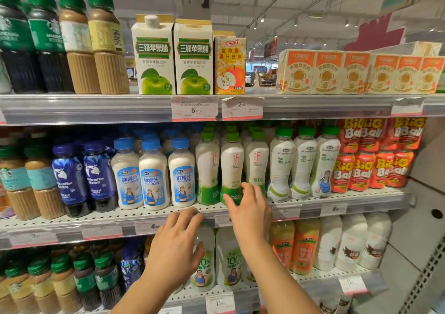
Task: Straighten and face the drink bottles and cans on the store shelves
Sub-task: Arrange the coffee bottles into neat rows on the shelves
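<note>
The right hand (250,207) wraps its grip around the middle "if" coconut water bottle (232,169) (to turn its label forward) at the middle shelf's front edge (168,220); the left hand (178,239) hovers spread.

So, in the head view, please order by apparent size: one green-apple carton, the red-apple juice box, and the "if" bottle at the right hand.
1. Green-apple carton, largest.
2. "if" bottle, slightly shorter and narrower; it stands on a different shelf, so the ranking against the carton is uncertain.
3. Red-apple juice box, clearly smallest.
The right hand covers the bottle's base.

middle shelf (168,214): perforated, bottles (154,174) and cans (361,171) upright.
</note>
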Demonstrator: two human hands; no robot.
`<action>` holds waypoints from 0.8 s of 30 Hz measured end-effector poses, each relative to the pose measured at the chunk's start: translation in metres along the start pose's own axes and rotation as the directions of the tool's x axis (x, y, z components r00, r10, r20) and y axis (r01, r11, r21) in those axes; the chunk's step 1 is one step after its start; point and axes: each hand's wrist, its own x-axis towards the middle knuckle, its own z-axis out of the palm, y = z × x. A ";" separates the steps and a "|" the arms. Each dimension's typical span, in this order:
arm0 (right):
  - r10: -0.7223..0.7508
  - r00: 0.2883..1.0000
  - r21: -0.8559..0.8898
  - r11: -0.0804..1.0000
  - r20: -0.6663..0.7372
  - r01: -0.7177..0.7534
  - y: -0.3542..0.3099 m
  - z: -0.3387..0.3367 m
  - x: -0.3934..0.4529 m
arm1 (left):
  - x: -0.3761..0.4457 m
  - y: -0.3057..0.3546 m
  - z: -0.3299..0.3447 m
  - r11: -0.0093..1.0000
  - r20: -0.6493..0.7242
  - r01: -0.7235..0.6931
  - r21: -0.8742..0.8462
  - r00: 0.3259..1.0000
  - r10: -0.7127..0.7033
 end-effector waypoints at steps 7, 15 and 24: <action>-0.191 0.965 0.121 0.969 -0.181 0.214 0.007 -0.049 0.035 | 0.034 0.001 -0.052 0.992 -0.167 -0.013 -0.126 0.986 -0.008; -0.480 0.873 -0.212 0.865 -0.084 0.455 -0.002 -0.092 0.119 | 0.127 0.018 -0.106 0.991 -0.309 0.111 -0.068 0.942 -0.127; -0.397 0.859 -0.378 0.779 0.322 0.501 -0.002 -0.104 0.141 | 0.156 0.023 -0.096 0.972 -0.103 0.234 -0.007 0.967 -0.233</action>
